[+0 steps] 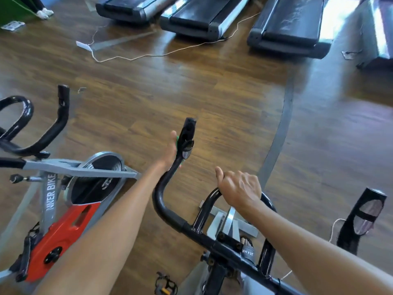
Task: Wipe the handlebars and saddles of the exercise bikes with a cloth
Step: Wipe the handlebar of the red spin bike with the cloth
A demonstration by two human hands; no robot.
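So the left hand (170, 149) is pressed against the left horn (184, 143) of the handlebar (212, 237), and there's just a sliver of green cloth (177, 139) peeking out between palm and bar. From this angle I can't tell whether the fingers wrap round the far side or just lie flat on it; only the thumb edge and the back of the hand show. The right hand (239, 189) has its grip curled over the top of the centre loop (209, 201), fingers wrapped, thumb up, no cloth in it, so it looks like it's just steadying the bike. If you ask me, the way to do this bit well is to get the cloth all the way round the horn and pull it along the tube from the tip down through the bend, twisting as you go, rather than dabbing one side. Watch the little round fittings (187, 149) sticking out right beside the hand, since the cloth could snag there, and they probably want a wipe too. Then the right horn (361, 218) out at the side, which is untouched for now. No saddle is in view, so that's for later, same with the red bike (63, 222) on the left with its own bars (34, 133).
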